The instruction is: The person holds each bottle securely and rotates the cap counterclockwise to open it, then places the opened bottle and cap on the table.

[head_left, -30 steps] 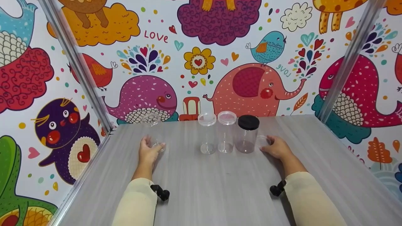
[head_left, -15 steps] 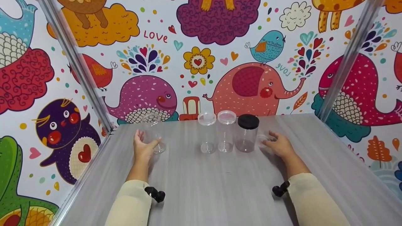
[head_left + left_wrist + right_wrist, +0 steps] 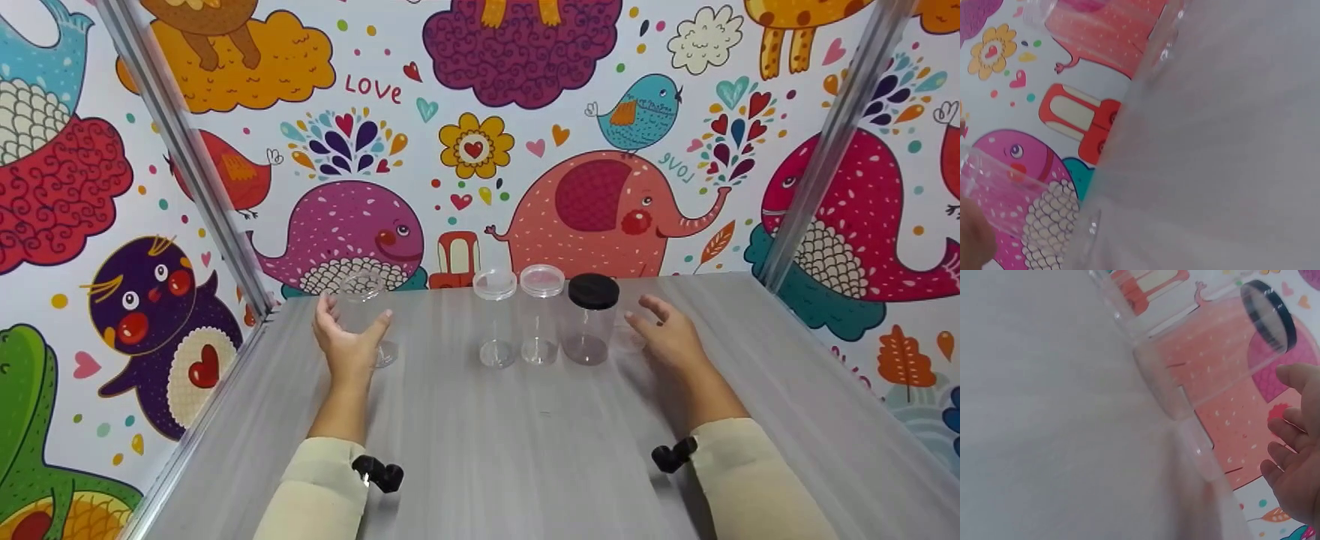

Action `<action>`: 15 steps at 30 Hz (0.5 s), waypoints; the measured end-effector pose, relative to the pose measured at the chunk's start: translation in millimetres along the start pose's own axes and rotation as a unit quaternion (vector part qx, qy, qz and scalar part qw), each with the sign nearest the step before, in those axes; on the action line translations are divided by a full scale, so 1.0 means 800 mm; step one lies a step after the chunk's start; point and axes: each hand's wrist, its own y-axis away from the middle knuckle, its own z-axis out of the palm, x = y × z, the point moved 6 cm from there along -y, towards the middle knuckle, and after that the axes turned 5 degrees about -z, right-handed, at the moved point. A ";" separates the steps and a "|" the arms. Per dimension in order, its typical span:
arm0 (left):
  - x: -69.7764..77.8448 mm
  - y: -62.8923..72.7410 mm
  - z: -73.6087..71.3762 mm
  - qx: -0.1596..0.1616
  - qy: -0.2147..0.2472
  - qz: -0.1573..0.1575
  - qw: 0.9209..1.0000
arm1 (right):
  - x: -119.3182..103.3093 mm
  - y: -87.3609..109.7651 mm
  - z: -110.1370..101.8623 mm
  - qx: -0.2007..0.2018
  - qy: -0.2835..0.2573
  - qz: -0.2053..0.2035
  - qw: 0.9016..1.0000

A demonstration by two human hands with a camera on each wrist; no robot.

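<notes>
A clear plastic jar (image 3: 364, 319) with no lid stands upright at the left. My left hand (image 3: 349, 341) is spread beside it, thumb apart from the fingers and overlapping the jar in the head view. Only the thumb (image 3: 976, 233) shows in the left wrist view, near the jar's wall. On the right, my right hand (image 3: 671, 337) hovers with loosely bent fingers and holds nothing. Below its fingers a clear round lid (image 3: 1199, 450) lies on the table, right by the black-lidded jar (image 3: 589, 334).
Two slim clear jars with clear lids, a left one (image 3: 496, 322) and a right one (image 3: 541, 319), stand in a row with the black-lidded jar. Behind the grey table (image 3: 480, 450) rises a cartoon-printed wall (image 3: 465, 90). Metal posts frame both back corners.
My left hand has loosened from the lower part of the jar and spread upward along it. My right fingers have come off the clear lid and risen. The jars stay in place.
</notes>
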 end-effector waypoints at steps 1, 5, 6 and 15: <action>0.005 0.004 0.002 0.006 0.005 0.016 1.000 | -0.004 0.001 -0.001 0.002 -0.001 -0.005 1.000; 0.021 0.021 0.017 0.003 0.023 0.068 0.997 | -0.019 0.002 -0.002 0.013 -0.005 -0.024 1.000; 0.023 0.025 0.021 -0.003 0.024 0.076 0.997 | -0.023 0.003 -0.002 0.016 -0.007 -0.026 0.999; 0.025 0.049 0.068 -0.082 -0.005 0.084 0.993 | -0.062 0.010 -0.003 0.040 -0.029 -0.072 0.996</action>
